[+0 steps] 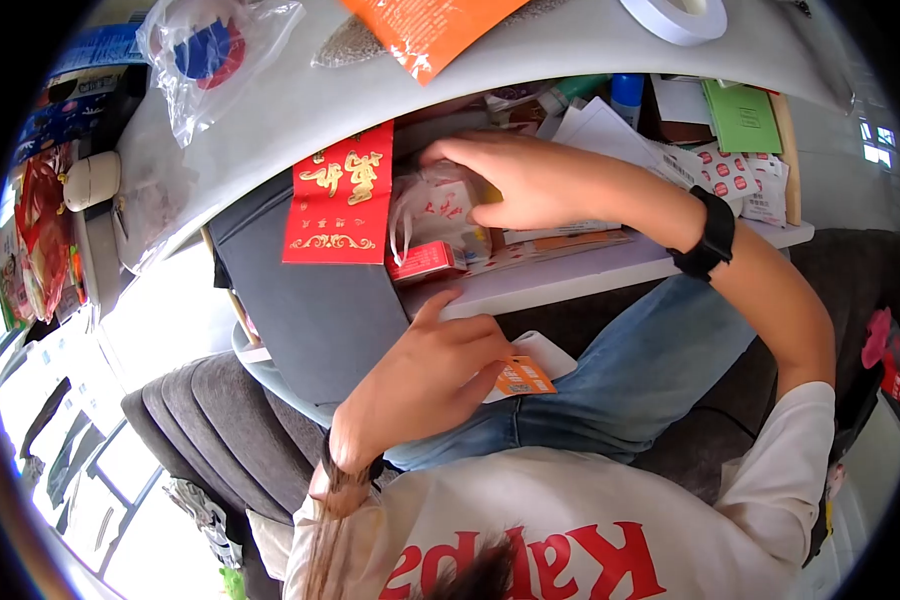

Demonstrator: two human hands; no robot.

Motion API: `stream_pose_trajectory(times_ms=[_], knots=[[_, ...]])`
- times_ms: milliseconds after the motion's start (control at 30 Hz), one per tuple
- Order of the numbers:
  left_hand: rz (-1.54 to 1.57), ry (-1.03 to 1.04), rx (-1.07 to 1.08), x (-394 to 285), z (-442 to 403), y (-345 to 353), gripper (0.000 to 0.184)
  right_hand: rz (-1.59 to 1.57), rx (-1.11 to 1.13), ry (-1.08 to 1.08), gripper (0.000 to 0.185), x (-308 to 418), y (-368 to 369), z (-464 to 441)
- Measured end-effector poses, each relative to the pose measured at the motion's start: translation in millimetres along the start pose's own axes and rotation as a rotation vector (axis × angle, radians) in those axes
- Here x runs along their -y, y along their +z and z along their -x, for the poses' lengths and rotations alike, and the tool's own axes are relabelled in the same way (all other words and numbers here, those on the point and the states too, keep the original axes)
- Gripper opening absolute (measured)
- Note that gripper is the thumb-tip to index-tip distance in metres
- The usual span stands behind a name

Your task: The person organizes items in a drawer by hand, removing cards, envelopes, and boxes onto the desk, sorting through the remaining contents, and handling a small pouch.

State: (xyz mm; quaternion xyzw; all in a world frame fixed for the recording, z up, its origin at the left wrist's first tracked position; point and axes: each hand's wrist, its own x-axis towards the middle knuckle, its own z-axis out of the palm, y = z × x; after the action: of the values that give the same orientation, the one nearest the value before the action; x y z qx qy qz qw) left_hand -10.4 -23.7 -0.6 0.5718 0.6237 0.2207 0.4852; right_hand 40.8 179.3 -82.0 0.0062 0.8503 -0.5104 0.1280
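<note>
In my left hand (425, 375) is an orange card (526, 377), pinched at its edge over my lap, with a white card (548, 353) close behind it. My right hand (515, 180), wearing a black watch (707, 235), reaches into the drawer (570, 283). Its thumb and fingers are apart over a clear plastic bag (435, 210); some fingertips are hidden. A small red box (426, 262) lies just below the bag. Left of it, a red envelope with gold characters (338, 195) rests on a dark grey flat case (320, 300).
Papers (605, 135), a green booklet (742, 115) and a blue-capped item (627, 92) fill the drawer's right side. On the tabletop (560, 60) above lie an orange packet (425, 30), a tape roll (678, 18) and a plastic bag with a blue-red item (210, 50).
</note>
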Motion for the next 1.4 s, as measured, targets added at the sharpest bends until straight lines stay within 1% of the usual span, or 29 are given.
stream_pose_trajectory(times_ms=[33, 133, 233, 333, 433, 533, 567, 667, 767, 867, 967, 1033, 1067, 1133, 1267, 1333, 1400], knots=[[-0.003, 0.003, 0.002, 0, 1, 0, 0.011, -0.027, 0.001, -0.001, 0.052, 2, 0, 0], [0.005, 0.003, 0.012, 2, 0, -1, 0.011, 0.017, -0.029, -0.128, 0.048, 11, -1, 5], [0.009, 0.020, -0.015, 2, 0, 1, 0.011, 0.077, -0.054, -0.205, 0.046, 18, 3, 11], [-0.004, 0.035, -0.002, 5, 0, 2, 0.010, 0.084, -0.074, -0.239, 0.044, 15, 3, 16], [-0.064, 0.017, -0.007, 0, 0, 5, 0.009, 0.110, -0.076, -0.248, 0.045, 14, 3, 16], [-0.128, 0.020, -0.021, -3, -1, 8, 0.007, 0.010, -0.025, -0.200, 0.046, 14, 3, 17], [-0.143, 0.017, -0.018, -3, -1, 9, 0.007, 0.052, 0.001, -0.167, 0.048, 15, -1, 18], [-0.164, 0.019, -0.009, -2, -2, 9, 0.006, 0.048, -0.163, -0.158, 0.045, 7, -4, 25], [-0.168, 0.016, 0.002, 0, -1, 9, 0.006, 0.092, -0.078, 0.000, 0.037, 6, -23, 37], [-0.176, 0.013, 0.041, 2, -1, 7, 0.008, 0.115, 0.358, 0.264, 0.032, 20, -42, 44], [-0.158, 0.014, 0.043, 2, -1, 7, 0.010, 0.172, 0.493, 0.309, 0.026, 17, -35, 55], [-0.132, 0.024, 0.036, 4, 0, 7, 0.010, 0.188, 0.433, 0.256, 0.017, 2, -28, 60], [-0.131, 0.024, 0.044, 5, 1, 6, 0.016, 0.194, 0.405, 0.231, 0.014, -2, -25, 61], [-0.135, 0.031, 0.059, 6, 1, 5, 0.027, 0.247, 0.394, 0.201, 0.014, -3, -22, 59], [-0.229, 0.077, 0.058, 11, 2, 7, 0.025, 0.253, 0.395, 0.158, 0.014, -5, -22, 57], [-0.237, 0.098, 0.054, 12, 2, 7, 0.025, 0.230, 0.397, 0.198, 0.015, -4, -22, 56], [-0.216, 0.084, 0.029, 12, 1, 7, 0.015, 0.195, 0.402, 0.228, 0.015, -7, -22, 57]])
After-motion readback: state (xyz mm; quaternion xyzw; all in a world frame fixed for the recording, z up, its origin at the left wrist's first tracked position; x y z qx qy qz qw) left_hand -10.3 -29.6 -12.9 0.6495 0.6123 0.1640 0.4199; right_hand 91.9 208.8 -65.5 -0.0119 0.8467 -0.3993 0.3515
